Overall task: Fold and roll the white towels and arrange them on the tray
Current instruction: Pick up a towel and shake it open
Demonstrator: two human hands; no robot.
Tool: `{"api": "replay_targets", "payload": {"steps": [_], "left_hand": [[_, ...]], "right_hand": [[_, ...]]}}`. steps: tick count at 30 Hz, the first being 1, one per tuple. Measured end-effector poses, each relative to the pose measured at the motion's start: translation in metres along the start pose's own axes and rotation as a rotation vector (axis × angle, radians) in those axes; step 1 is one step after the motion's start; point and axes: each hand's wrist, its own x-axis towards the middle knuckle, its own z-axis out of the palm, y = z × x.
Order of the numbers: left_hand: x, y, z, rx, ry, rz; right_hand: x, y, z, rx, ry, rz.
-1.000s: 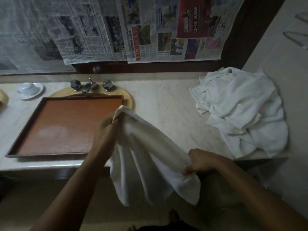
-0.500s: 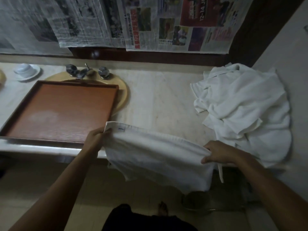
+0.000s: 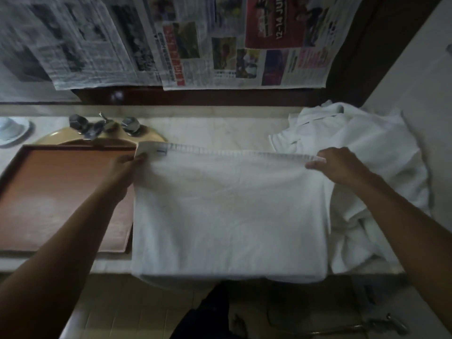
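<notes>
A white towel (image 3: 230, 211) lies spread flat on the marble counter, its near edge hanging over the counter's front. My left hand (image 3: 122, 167) pinches the towel's far left corner, next to a small label. My right hand (image 3: 335, 165) pinches the far right corner. Left of the towel sits a brown wooden tray (image 3: 49, 192) with nothing on it; the towel's left edge overlaps the tray's right side. A heap of crumpled white towels (image 3: 367, 167) fills the counter's right end, partly behind my right arm.
A yellow basin (image 3: 73, 139) with chrome taps (image 3: 102, 126) lies behind the tray. A white cup on a saucer (image 3: 12, 128) stands far left. Newspaper sheets (image 3: 171, 40) hang on the wall behind. A wall (image 3: 415, 81) bounds the right. Floor shows below the counter edge.
Both hands have moved forward and apart, carrying the towel from hanging in front of the counter to lying stretched flat on it. The view has tilted down.
</notes>
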Motion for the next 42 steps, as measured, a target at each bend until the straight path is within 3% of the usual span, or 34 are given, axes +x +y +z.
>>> {"api": "replay_targets", "payload": {"steps": [7,11,19,23,28,31,34,36,38,40,42], "left_hand": [[0.098,0.031,0.027,0.194,0.084,0.061],[0.150,0.049,0.045,0.303,0.126,0.075],[0.247,0.035,0.090,0.326,0.139,-0.010],[0.275,0.028,0.116,0.405,0.161,0.007],[0.282,-0.002,0.135,0.724,0.185,-0.014],[0.276,-0.009,0.141,0.713,0.267,-0.022],[0.256,-0.011,0.156,0.717,0.289,0.219],[0.227,-0.010,0.183,0.744,0.191,0.413],[0.195,-0.016,0.215,0.782,0.007,0.537],[0.175,-0.031,0.239,0.869,-0.219,0.584],[0.173,-0.051,0.240,0.975,-0.328,0.566]], "right_hand": [[0.115,-0.008,-0.042,0.074,-0.023,0.060],[0.171,-0.004,-0.045,0.205,0.110,0.156],[0.260,-0.014,-0.009,0.273,0.272,0.387],[0.291,-0.011,0.017,0.213,0.248,0.412],[0.303,0.005,0.054,0.115,0.256,0.335],[0.301,0.001,0.063,0.070,0.348,0.280],[0.280,-0.016,0.067,0.079,0.564,0.199],[0.252,-0.051,0.084,0.134,0.665,0.066],[0.225,-0.099,0.118,0.173,0.576,-0.143],[0.203,-0.135,0.159,0.059,0.360,-0.318],[0.198,-0.136,0.184,-0.093,0.234,-0.401]]}}
